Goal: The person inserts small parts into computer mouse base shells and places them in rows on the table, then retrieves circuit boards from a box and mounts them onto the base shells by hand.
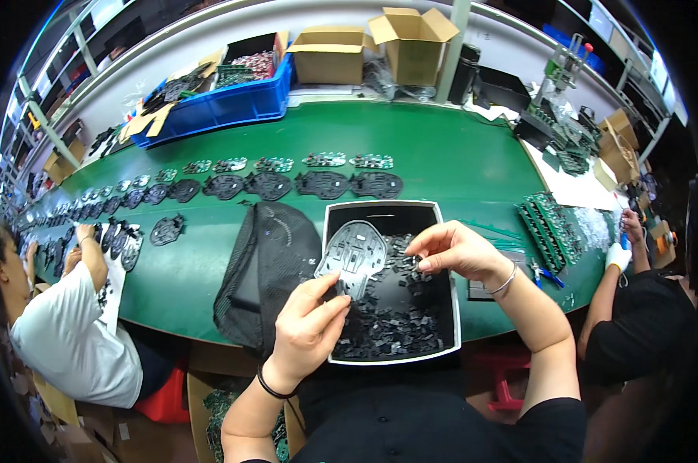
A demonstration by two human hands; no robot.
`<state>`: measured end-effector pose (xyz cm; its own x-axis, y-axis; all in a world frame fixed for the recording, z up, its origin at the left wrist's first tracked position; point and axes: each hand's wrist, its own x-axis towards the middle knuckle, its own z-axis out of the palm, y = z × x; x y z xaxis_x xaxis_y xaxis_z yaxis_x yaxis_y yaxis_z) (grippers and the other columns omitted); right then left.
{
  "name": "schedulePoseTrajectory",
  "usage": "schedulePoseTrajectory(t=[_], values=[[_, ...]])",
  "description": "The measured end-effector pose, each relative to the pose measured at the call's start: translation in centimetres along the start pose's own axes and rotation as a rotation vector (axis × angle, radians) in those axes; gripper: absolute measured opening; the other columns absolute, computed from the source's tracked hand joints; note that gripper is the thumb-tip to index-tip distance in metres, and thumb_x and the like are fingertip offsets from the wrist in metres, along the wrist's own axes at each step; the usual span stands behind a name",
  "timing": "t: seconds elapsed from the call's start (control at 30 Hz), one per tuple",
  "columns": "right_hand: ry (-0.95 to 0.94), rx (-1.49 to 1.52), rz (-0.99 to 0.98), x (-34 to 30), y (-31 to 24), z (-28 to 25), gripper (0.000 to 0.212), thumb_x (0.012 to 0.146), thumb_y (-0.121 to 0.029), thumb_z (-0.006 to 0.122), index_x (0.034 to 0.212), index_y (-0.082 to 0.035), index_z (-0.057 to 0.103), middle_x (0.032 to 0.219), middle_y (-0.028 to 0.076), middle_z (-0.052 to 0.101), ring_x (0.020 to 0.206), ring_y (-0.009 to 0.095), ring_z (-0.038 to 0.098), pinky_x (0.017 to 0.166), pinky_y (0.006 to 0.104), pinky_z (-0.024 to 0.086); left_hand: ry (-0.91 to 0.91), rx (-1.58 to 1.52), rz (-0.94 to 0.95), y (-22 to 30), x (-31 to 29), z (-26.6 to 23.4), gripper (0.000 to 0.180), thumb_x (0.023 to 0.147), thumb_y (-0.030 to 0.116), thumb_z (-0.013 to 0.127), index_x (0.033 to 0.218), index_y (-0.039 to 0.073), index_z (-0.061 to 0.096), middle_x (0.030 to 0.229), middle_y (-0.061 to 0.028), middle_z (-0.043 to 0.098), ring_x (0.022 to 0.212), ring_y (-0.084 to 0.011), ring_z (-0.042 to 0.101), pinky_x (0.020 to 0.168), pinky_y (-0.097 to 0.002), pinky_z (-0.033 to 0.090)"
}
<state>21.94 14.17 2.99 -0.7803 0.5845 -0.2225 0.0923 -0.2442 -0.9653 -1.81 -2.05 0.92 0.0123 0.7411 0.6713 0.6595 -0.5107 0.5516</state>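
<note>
My left hand [309,328] pinches the lower edge of a dark plastic base plate [357,251], rounded like the bottom shell of a computer mouse, with ribs and slots on its upper face. It is tilted over a white-rimmed black box [449,309]. Inside lie many small black plastic pieces [399,333], heaped mostly toward the near side. My right hand [461,251] hovers over the box's right part, just right of the plate. Its thumb and forefinger are brought together; anything between them is too small to make out.
Left of the box lies a black mesh bag [268,266]. Rows of base plates [322,184] and green circuit boards [323,159] run along the green table [442,143]. Stacked boards [550,231] stand right. A blue crate [218,116] is behind. People work at both sides.
</note>
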Motion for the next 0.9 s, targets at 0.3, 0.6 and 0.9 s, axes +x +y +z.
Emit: schedulePoseTrajectory(t=[0.3, 0.6, 0.9], values=[[0.118, -0.026, -0.183, -3.0, 0.1, -0.5, 0.006, 0.077, -0.001, 0.067, 0.082, 0.000, 0.065, 0.080, 0.005, 0.066, 0.074, 0.010, 0.062, 0.068, 0.0223, 0.050, -0.129, -0.099, 0.100, 0.9, 0.8, 3.3, 0.022, 0.067, -0.007, 0.069, 0.088, 0.000, 0.067, 0.109, -0.0166, 0.060, 0.092, -0.0277, 0.060, 0.072, -0.0307, 0.049], [0.218, -0.006, -0.172, -3.3, -1.4, -1.5, 0.013, 0.081, -0.007, 0.068, 0.091, 0.001, 0.067, 0.079, 0.007, 0.066, 0.070, 0.011, 0.062, 0.067, 0.0229, 0.051, -0.195, -0.141, 0.119, 0.9, 0.5, 3.9, 0.024, 0.066, -0.006, 0.069, 0.088, 0.001, 0.066, 0.107, -0.0165, 0.061, 0.095, -0.0308, 0.060, 0.079, -0.0348, 0.050], [0.207, -0.111, -0.263, -2.4, -0.7, -0.4, 0.011, 0.083, -0.011, 0.067, 0.088, -0.002, 0.065, 0.080, 0.001, 0.064, 0.078, 0.007, 0.060, 0.072, 0.0227, 0.048, -0.249, -0.175, 0.170, 0.7, 0.5, 3.5, 0.026, 0.066, -0.006, 0.065, 0.091, -0.001, 0.061, 0.111, -0.0172, 0.058, 0.099, -0.0341, 0.058, 0.084, -0.0395, 0.048]])
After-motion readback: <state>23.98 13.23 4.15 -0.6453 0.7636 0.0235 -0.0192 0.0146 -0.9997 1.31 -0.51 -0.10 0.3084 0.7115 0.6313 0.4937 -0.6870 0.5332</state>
